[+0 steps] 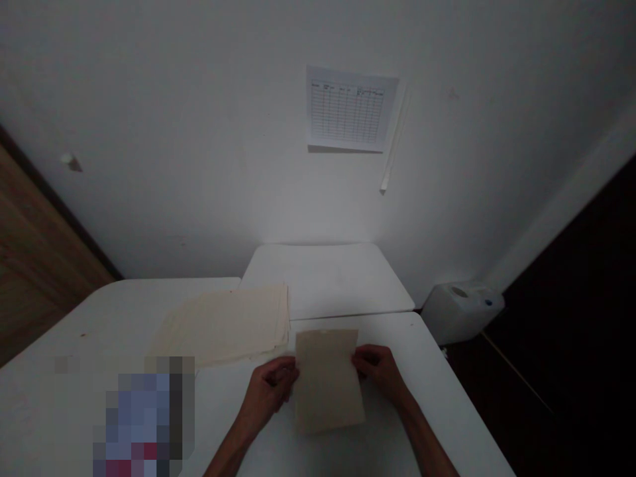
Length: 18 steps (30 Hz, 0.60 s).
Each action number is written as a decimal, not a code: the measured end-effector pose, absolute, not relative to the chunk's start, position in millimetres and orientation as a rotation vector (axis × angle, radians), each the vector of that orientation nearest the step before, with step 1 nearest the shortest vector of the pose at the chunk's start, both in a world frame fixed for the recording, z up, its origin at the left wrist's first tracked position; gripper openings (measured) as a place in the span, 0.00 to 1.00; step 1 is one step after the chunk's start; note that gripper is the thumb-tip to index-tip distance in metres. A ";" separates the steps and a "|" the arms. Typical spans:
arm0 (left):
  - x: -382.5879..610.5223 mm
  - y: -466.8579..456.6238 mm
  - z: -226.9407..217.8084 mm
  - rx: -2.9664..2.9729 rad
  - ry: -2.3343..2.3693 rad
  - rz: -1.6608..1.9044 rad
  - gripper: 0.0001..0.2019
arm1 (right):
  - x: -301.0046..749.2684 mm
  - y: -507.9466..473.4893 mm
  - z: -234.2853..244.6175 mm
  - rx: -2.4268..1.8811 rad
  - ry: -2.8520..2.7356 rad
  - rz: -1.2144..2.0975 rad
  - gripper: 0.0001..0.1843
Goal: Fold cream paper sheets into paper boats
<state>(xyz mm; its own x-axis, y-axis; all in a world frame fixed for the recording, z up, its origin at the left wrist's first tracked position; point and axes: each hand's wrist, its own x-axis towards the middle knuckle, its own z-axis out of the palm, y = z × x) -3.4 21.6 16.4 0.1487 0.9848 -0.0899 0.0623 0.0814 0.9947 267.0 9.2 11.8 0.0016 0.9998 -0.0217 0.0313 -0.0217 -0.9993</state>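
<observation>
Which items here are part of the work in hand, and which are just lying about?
In hand:
- tan sheet, gripped at its side edges by left hand and right hand
- stack of cream sheets, just left of it

Lying about:
- white table
- printed chart on the wall
- white box on the floor

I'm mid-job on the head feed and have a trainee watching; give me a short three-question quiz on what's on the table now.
1. True or false: both hands grip the tan sheet.
2. Where does the paper stack lie from the tan sheet? A) beyond and to the left B) beyond and to the right C) under it
3. What hangs on the wall above the tables?

Key:
1. True: the left hand holds its left edge, the right hand its right edge.
2. A
3. A printed grid chart.
</observation>
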 end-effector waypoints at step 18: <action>-6.3 21.8 26.1 1.414 1.003 1.084 0.12 | 268.6 9.3 8.7 -1.198 -1.299 1.174 0.14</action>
